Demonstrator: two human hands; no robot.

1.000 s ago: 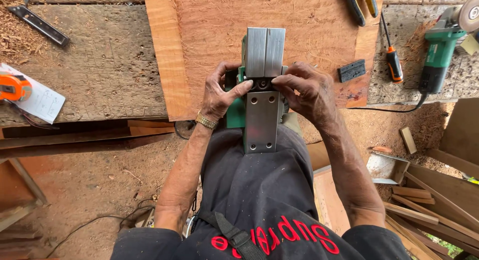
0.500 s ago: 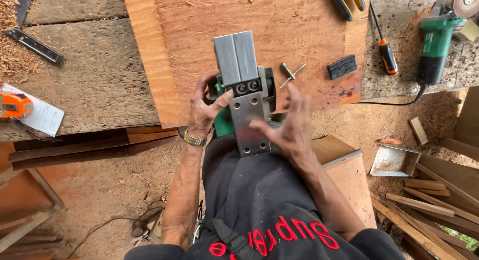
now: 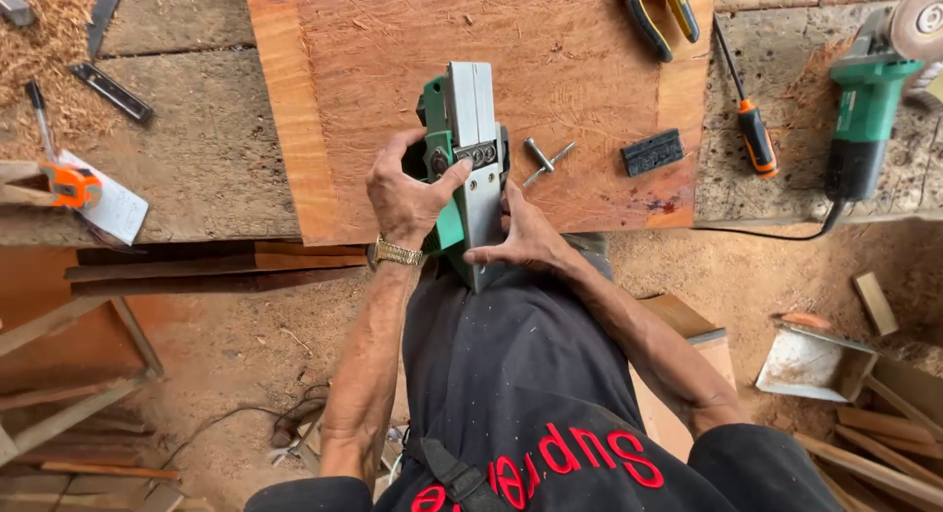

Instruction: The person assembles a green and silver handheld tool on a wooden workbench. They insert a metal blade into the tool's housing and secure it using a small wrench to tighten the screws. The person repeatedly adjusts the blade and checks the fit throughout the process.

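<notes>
Planer: a green electric hand planer (image 3: 462, 168) lay upside down, its grey metal sole facing up, propped between the person's lap and the near edge of a reddish wooden board (image 3: 393, 60).
Left hand: the left hand (image 3: 408, 193) was closed around the planer's green body from the left, thumb pressed across the sole close to the cutter slot; a gold watch (image 3: 398, 254) sat on that wrist.
Right hand: the right hand (image 3: 526, 239) rested against the lower right edge of the sole, fingers spread and partly curled; it steadied the planer rather than clasping it.
On the board: a small metal T-shaped wrench (image 3: 543, 161) lay just beside the planer on its right, and a dark rectangular block (image 3: 652, 152) sat farther right, both apart from the hands.
Beyond the board, right: yellow-handled pliers (image 3: 658, 11), an orange-handled screwdriver (image 3: 751, 129) and a green angle grinder (image 3: 864, 109) lay on the rough workbench (image 3: 177, 139), well apart from the hands.
Beyond the board, left: an orange tape measure (image 3: 71, 185) rested on a slip of paper near wood shavings (image 3: 49, 51).
</notes>
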